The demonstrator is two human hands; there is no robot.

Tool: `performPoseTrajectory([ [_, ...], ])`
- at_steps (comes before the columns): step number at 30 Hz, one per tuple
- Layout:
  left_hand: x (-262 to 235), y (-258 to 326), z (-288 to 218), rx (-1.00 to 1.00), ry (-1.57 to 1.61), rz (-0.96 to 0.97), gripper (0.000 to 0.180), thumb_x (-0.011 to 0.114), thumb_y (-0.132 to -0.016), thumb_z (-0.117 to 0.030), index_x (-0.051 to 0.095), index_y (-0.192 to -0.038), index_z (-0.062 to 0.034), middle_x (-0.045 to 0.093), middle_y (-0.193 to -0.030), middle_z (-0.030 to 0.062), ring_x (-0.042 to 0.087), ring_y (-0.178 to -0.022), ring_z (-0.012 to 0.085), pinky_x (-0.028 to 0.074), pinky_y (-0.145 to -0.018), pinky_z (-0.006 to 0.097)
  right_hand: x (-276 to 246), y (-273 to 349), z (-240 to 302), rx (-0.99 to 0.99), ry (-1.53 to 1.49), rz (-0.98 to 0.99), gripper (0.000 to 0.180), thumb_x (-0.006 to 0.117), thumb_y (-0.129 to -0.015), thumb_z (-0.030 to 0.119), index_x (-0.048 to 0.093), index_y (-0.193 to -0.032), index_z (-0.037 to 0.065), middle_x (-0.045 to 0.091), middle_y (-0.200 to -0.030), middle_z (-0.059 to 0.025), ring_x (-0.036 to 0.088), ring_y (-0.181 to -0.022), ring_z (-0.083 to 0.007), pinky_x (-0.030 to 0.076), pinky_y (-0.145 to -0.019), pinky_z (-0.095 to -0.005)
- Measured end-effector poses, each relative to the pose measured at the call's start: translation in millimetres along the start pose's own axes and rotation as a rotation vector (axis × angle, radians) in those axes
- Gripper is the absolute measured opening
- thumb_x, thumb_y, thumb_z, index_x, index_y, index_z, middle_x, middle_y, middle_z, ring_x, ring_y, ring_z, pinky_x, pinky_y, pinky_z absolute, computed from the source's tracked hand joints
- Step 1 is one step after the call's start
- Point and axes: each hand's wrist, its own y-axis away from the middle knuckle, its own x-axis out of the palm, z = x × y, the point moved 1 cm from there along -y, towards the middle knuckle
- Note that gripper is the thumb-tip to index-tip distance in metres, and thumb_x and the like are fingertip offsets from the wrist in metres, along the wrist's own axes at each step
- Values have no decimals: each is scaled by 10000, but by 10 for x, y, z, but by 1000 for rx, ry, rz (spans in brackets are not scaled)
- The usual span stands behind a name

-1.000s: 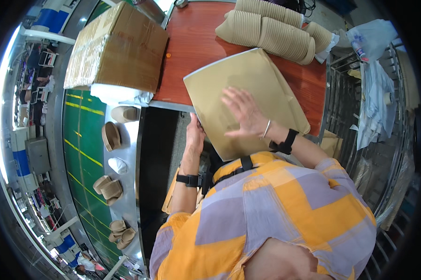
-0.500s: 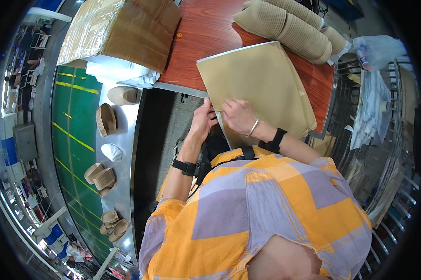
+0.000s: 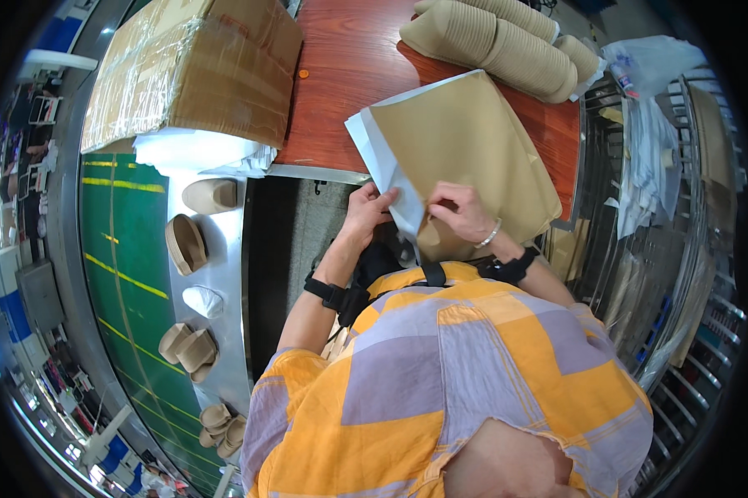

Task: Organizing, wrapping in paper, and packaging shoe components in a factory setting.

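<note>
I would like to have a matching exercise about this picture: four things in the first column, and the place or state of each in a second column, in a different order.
Column one
1. Left hand
2. Right hand
3. Cardboard box
4. Nested beige cup-shaped pieces

Column two
A. In rows at the far right of the red-brown tabletop
B. Pinching at the edge of the brown sheet
C. At the left, with shiny clear wrapping on one side
D. At the outer edge of the white sheet

Right pairs: 1-D, 2-B, 3-C, 4-A
</note>
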Motion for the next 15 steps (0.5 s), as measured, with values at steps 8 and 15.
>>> performPoseTrajectory([
  [8, 11, -110, -151, 34, -95, -26, 218, 601, -826, -26, 545, -1030, 25, 645, -917, 109, 641, -767, 178, 539, -625, 294, -575, 1085, -175, 280, -451, -826, 228, 516, -914, 126, 543, -1100, -3, 591, -973, -20, 530, -903, -100, 415, -817, -248],
  [15, 217, -264, -257, 6, -158, -41, 218, 508, -821, -29, 548, -1031, 13, 624, -868, 80, 615, -700, 157, 510, -583, 259, -510, 1860, -592, 288, -831, -956, 137, 537, -906, 123, 536, -1020, 46, 577, -1019, -27, 540, -897, -114, 437, -828, -288],
])
